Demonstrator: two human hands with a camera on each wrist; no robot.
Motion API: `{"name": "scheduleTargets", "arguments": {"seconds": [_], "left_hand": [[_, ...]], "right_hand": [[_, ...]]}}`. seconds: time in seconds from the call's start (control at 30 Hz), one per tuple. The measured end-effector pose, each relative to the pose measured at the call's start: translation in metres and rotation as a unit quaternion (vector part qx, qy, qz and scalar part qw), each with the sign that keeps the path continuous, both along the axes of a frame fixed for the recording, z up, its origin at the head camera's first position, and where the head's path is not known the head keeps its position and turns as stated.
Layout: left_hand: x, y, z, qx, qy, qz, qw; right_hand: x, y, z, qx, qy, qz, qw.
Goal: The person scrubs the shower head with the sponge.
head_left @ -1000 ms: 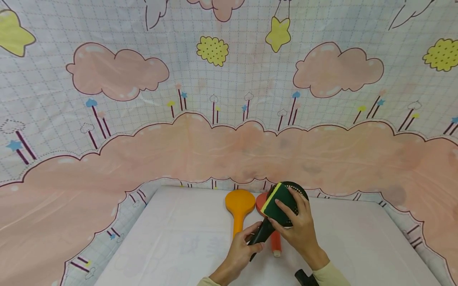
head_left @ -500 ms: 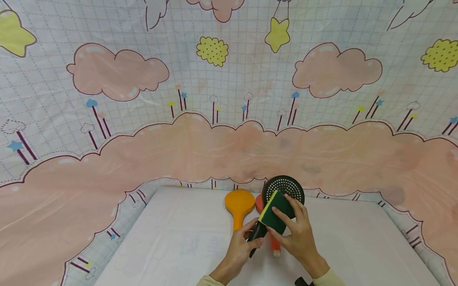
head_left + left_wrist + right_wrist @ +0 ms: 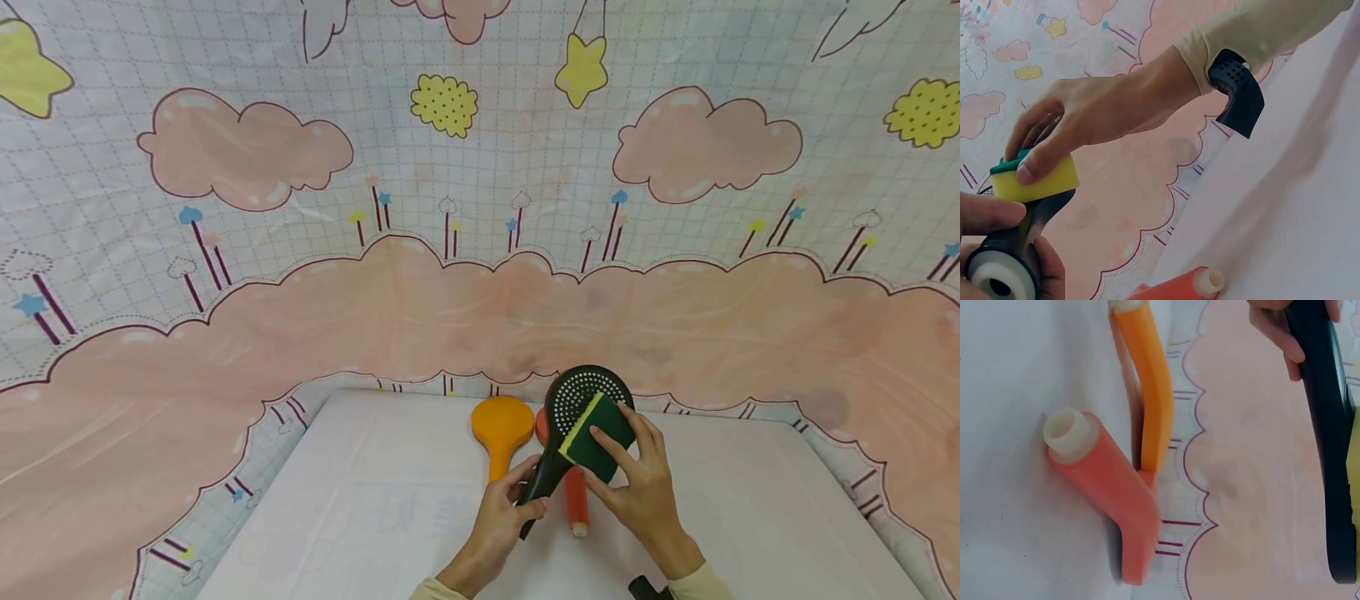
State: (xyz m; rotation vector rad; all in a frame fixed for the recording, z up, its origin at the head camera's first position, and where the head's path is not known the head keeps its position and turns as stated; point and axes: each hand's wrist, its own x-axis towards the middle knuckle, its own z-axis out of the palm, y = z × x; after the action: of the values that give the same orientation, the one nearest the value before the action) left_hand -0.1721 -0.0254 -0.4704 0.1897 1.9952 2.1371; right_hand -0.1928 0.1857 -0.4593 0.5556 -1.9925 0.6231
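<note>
A black handheld shower head [image 3: 573, 393] is held up over the table, its perforated face toward the head view. My left hand [image 3: 495, 512] grips its handle, fingers and thumb wrapped round it; the white threaded end shows in the left wrist view. A yellow sponge with a green scouring side [image 3: 611, 417] lies against the lower right of the face, yellow side down. My right hand [image 3: 641, 479] pinches that sponge between thumb and fingers. In the right wrist view, only a yellow edge of the sponge [image 3: 1355, 469] shows beside the black shower head [image 3: 1322, 425].
On the white table [image 3: 337, 500], an orange shower head [image 3: 502, 421] lies face down left of centre. A red shower head [image 3: 577, 504] lies beside it, partly hidden behind the black one. A patterned cloth [image 3: 480, 317] hangs behind the table.
The sponge has slid down toward the handle, then back right across the face. The black shower head has tilted, so more of its perforated face shows. My left hand keeps its grip.
</note>
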Motion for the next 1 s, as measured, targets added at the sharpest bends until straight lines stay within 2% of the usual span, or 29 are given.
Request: {"name": "scheduleTargets", "arguments": {"seconds": [0.17, 0.33, 0.5, 0.57, 0.8, 1.0], "left_hand": [[0.0, 0.001, 0.002, 0.009, -0.007, 0.002, 0.9999], [-0.002, 0.0, -0.001, 0.056, -0.03, -0.023, 0.9977], [-0.005, 0.0, -0.001, 0.094, -0.059, -0.041, 0.993], [-0.006, 0.0, -0.001, 0.1, -0.062, -0.042, 0.9922], [-0.01, 0.001, -0.003, 0.108, -0.048, -0.05, 0.9918], [-0.01, -0.001, -0.005, 0.122, -0.058, -0.065, 0.9887]], "right_hand": [[-0.001, 0.003, 0.0, -0.008, 0.0, 0.0, 1.0], [0.001, 0.003, 0.0, -0.002, -0.037, -0.005, 0.999], [0.0, 0.002, 0.001, 0.0, -0.022, 0.005, 1.0], [-0.001, 0.002, 0.0, 0.0, -0.004, 0.009, 1.0], [-0.004, 0.003, -0.002, 0.001, -0.027, 0.01, 1.0], [-0.005, 0.002, -0.003, 0.006, -0.028, 0.013, 0.999]]}}
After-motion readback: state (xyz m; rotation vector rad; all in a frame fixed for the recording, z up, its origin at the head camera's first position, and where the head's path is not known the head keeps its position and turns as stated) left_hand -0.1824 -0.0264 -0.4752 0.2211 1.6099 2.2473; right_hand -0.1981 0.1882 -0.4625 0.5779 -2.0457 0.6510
